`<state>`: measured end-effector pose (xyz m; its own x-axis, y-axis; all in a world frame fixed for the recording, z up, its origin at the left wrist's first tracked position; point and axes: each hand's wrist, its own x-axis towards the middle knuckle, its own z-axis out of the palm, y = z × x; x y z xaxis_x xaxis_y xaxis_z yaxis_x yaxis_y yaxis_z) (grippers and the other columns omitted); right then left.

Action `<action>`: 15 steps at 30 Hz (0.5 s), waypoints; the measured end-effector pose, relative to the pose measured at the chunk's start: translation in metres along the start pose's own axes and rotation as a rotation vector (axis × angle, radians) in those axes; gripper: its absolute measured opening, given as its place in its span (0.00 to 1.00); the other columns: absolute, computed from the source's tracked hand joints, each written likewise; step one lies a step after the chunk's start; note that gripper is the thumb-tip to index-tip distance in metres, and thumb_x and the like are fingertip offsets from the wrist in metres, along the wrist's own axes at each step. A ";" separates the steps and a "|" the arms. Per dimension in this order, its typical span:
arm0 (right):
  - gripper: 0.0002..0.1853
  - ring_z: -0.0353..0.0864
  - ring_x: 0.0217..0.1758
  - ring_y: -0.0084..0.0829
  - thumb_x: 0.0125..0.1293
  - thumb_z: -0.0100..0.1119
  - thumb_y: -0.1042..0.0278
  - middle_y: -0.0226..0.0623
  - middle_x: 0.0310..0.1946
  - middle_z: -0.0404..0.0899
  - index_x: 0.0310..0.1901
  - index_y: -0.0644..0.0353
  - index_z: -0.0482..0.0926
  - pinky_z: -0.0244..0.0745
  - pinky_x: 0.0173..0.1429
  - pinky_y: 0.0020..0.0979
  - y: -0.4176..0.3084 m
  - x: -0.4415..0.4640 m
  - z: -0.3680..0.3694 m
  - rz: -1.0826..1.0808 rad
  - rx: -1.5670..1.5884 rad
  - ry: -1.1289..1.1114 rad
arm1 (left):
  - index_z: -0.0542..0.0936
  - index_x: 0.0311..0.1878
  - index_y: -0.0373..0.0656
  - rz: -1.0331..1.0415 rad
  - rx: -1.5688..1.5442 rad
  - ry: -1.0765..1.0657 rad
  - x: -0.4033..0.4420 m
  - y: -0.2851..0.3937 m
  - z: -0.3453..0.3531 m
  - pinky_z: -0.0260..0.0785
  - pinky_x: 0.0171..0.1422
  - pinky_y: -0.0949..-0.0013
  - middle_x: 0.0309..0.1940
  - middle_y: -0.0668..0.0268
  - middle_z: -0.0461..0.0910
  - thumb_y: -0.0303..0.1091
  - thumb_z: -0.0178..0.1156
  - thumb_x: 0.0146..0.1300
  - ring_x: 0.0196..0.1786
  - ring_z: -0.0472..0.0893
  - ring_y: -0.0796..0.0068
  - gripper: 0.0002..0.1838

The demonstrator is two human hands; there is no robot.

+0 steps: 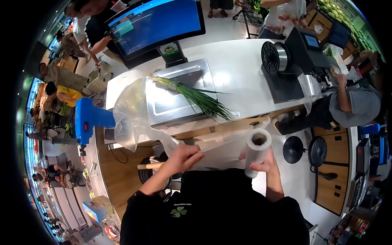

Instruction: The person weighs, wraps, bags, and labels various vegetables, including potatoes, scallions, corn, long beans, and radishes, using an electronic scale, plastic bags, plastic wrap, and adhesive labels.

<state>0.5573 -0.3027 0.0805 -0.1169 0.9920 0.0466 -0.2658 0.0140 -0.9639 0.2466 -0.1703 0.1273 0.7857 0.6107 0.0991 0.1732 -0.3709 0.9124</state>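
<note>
The left fingers [195,157] are closed together, clamped on clear plastic film [220,154]. The right fingers [259,167] are wrapped around the plastic roll [254,158], its hollow core visible at the upper end. The film spans the gap between roll and left fingers; a loose portion extends far and left to the left edge of the metal plate [161,107]. The green onions [195,96] lie on this plate, on the tabletop [241,61] — far of both sets of fingers, clear of contact.
</note>
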 end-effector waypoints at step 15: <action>0.42 0.75 0.65 0.37 0.54 0.80 0.67 0.45 0.63 0.74 0.69 0.67 0.67 0.67 0.70 0.36 0.051 0.092 -0.136 -0.413 -0.689 1.033 | 0.70 0.31 0.39 -0.207 0.412 0.806 -0.051 -0.134 -0.131 0.60 0.30 0.63 0.21 0.65 0.68 0.51 0.38 0.82 0.25 0.67 0.73 0.28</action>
<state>0.6629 -0.1940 -0.0002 0.7204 0.5321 0.4449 0.4723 0.0934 -0.8764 0.1061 -0.0600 0.0516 0.0923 0.9371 0.3367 0.5824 -0.3250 0.7451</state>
